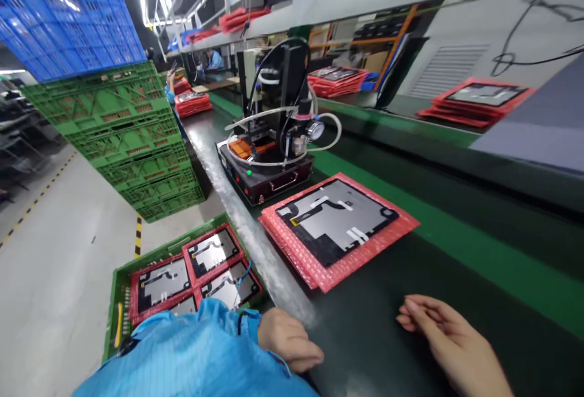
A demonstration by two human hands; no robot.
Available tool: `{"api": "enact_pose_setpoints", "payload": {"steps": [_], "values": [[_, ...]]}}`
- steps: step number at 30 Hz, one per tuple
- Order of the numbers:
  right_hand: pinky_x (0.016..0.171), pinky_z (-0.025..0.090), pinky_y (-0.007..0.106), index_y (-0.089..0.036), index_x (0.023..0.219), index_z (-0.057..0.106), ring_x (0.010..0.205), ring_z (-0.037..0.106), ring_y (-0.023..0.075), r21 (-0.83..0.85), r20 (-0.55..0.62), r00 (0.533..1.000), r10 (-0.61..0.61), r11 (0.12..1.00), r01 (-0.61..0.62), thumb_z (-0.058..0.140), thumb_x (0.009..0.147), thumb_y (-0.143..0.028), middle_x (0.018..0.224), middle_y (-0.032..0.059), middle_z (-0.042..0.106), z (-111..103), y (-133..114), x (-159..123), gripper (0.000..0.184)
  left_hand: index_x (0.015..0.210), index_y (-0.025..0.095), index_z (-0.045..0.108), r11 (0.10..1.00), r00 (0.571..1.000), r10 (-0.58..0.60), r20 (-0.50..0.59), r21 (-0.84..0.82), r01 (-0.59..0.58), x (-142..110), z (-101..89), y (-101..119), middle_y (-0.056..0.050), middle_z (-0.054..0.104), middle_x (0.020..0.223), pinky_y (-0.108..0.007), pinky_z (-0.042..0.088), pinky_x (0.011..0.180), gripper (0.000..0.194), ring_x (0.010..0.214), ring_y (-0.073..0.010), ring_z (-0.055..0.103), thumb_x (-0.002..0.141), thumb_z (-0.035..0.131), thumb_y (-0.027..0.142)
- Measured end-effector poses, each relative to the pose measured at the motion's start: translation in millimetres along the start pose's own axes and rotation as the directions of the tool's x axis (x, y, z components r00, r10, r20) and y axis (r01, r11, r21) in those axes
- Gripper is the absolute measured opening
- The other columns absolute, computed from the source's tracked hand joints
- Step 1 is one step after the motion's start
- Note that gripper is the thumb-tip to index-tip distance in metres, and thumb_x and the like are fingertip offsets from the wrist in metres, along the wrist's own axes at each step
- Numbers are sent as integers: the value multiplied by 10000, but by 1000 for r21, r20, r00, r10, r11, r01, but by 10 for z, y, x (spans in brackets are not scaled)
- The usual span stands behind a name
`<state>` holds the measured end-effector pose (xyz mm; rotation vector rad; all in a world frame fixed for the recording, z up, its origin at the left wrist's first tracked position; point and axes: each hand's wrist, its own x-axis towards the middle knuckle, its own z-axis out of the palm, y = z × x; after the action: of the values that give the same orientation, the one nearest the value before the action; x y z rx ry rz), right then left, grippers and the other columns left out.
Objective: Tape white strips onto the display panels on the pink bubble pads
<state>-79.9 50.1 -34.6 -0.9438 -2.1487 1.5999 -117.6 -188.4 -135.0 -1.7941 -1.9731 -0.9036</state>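
My left hand (289,341) rests at the metal edge of the bench, fingers curled in, with nothing visible in it. Over the dark bench top, my right hand (449,339) is loosely closed, its thumb against the curled fingers and nothing showing between them. Beyond both hands, touched by neither, a flat display panel (314,224) lies back side up on a stack of red bubble-wrap sheets (296,260). Grey metal, black edging, white tape strips and a dark flex cable with a yellowish end show on the panel.
Behind the panel stands a black press machine (269,172) with hoses and a gauge. At lower left, a green crate (119,281) holds several panels on red wrap. Stacked green crates (137,148) carry a blue crate (77,26). More panels (486,93) lie at right.
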Motion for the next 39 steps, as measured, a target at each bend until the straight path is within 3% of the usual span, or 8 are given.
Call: {"api": "enact_pose_setpoints", "payload": {"steps": [18,22,25,28,31,34,37,39], "values": [[442,519,299,-197,674,595,435,581,171,168,102,995,-19,986,2,750,414,-618,521,24,615,-42,395,169,519,720,207,616,988,972,-108,-210,83,128,273,-57,-66,7,464,382,-252,348,343,203,320,-120,445,819,450,270],[560,524,317,-196,709,565,518,591,157,158,-165,984,-74,982,101,718,474,-612,573,6,596,-23,295,233,502,698,224,608,994,971,-90,-224,44,102,268,-68,-75,-26,452,365,-300,306,310,218,308,-157,427,816,429,260],[764,514,379,-196,752,548,713,608,176,-14,-397,878,-268,958,286,623,582,-653,729,35,612,3,59,495,493,771,218,584,991,947,-131,-293,-55,119,335,-157,-41,-25,518,451,-292,327,347,138,364,-150,452,816,455,209],[901,458,401,-169,839,563,899,597,215,-194,-249,887,-389,917,348,602,648,-654,891,96,636,95,-311,1002,523,870,207,550,981,930,-186,-318,-111,158,351,-281,-42,-14,570,619,-261,442,483,83,523,-136,529,806,517,166],[898,450,409,-147,809,583,884,600,223,-254,116,954,-276,920,298,640,650,-658,863,94,649,268,-632,1595,538,952,196,529,887,760,-438,-481,-96,451,211,-385,-129,-54,570,883,-355,505,761,210,846,-188,579,771,624,244],[825,469,412,-141,649,568,751,600,199,-358,374,923,-87,905,231,667,622,-670,632,37,608,484,-779,1984,539,1090,190,498,554,375,-778,-503,-270,787,-39,-477,-244,-114,497,1144,-463,388,1003,500,1140,-263,483,702,694,438],[793,469,414,-137,565,550,735,609,212,-439,382,923,42,888,141,719,598,-620,536,26,562,647,-814,2041,513,1240,199,414,137,4,-977,-211,-618,774,-188,-559,-273,-146,415,1319,-461,322,1074,770,1276,-291,389,639,687,595],[751,480,420,-126,593,570,763,625,239,-471,341,921,189,882,-7,700,637,-608,582,71,599,689,-823,1931,501,1299,220,376,-11,-27,-1000,-7,-789,615,-145,-594,-235,-130,411,1368,-426,322,1086,835,1314,-276,365,632,688,614]]}}
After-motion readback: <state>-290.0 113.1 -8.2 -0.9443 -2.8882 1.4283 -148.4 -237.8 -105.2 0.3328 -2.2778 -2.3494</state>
